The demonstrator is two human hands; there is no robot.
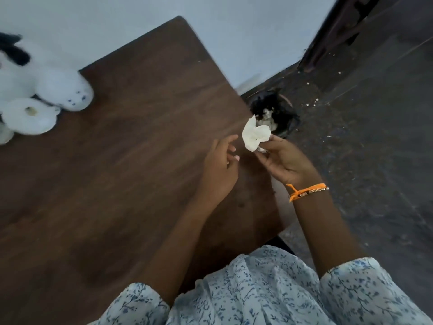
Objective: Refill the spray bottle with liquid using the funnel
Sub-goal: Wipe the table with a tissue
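Dark wood table [105, 184] fills the left and centre of the frame, a pale wall behind it and a grey floor to the right; I read the right hand [287, 160] as pinching a crumpled white tissue [254, 136] at its fingertips, just past the table's right edge; the left hand [220, 170] hovers over the tabletop beside it, fingers loosely curled, holding nothing. A black-lined bin [274, 113] sits on the floor right behind the tissue. I can make out no spray bottle or funnel for certain; blurred white shapes [30, 95] at the upper left, well apart from both hands, may include them, though I cannot tell. My worry: a loose toss could send the tissue onto the floor; damp fingers could later slip on the bottle.
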